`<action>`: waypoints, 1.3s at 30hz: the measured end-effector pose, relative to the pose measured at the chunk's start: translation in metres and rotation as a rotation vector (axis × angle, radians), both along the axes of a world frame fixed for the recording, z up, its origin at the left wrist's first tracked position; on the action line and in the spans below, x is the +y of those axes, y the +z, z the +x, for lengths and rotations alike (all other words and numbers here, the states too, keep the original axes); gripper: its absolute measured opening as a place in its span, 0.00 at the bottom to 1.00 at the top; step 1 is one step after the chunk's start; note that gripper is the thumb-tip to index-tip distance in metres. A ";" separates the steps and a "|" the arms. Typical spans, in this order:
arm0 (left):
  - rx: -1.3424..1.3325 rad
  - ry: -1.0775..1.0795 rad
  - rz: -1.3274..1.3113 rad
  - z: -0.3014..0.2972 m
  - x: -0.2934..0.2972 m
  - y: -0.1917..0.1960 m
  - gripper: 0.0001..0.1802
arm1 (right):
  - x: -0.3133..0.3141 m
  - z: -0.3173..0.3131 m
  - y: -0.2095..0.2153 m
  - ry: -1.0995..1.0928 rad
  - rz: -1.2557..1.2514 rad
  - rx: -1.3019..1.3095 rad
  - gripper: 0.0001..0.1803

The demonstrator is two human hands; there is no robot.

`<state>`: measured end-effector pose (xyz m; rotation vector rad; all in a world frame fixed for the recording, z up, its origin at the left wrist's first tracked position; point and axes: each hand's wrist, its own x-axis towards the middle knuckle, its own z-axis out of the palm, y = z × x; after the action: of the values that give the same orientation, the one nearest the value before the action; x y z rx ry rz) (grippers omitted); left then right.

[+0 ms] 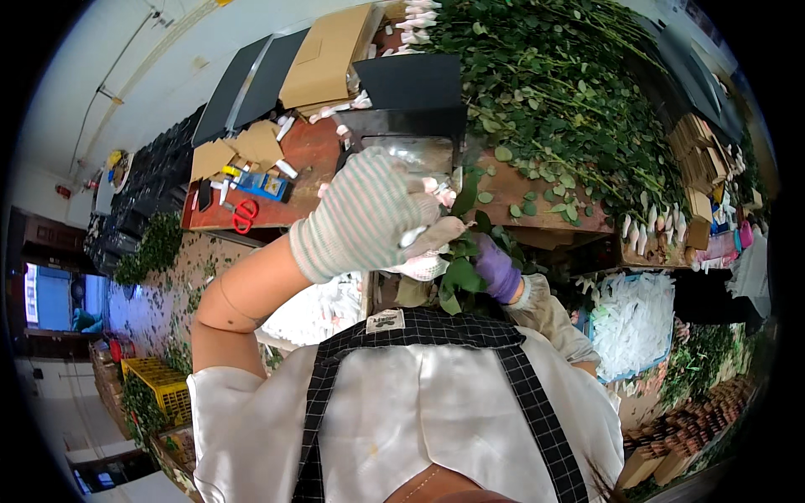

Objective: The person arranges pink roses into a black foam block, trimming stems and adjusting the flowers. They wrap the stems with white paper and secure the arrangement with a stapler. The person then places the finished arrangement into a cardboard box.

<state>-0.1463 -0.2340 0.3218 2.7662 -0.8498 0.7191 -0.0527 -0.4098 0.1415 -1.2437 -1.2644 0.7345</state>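
Observation:
My left hand (369, 214), in a pale glove with green-grey stripes, reaches across in front of my chest. Its fingers are bent together at a small white net sleeve (425, 267), which seems to cover a flower head; the fingers partly hide it. On the right, my right hand (496, 268), in a purple glove, closes round a leafy green stem (461, 275), a rose by its leaves. Pale pink flower heads (438, 191) show just beyond the left fingers. A black box-like stand with a clear panel (415, 152) is behind my hands on the table.
Leafy rose stems (553, 92) pile high on the right of the red-brown table (314, 159). Red scissors (245, 215), a blue box (262, 184) and cardboard sheets (323, 63) lie left. Bins of white sleeves (633, 327) flank me. A yellow crate (158, 390) stands lower left.

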 end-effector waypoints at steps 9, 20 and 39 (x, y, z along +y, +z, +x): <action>0.040 0.418 -1.360 -0.144 0.098 -0.018 0.07 | 0.087 -0.037 -0.073 -0.005 0.083 -0.124 0.31; -0.163 0.199 -1.731 -0.234 0.091 -0.100 0.08 | 0.137 -0.124 -0.066 0.023 0.015 0.313 0.25; -0.111 0.599 -0.982 -0.317 0.174 -0.034 0.03 | 0.197 -0.144 0.057 0.356 -0.278 -0.470 0.20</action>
<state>-0.4636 -0.0598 0.2882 2.0256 0.3301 1.0164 -0.1966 -0.2130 0.1988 -1.4900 -1.8495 0.9285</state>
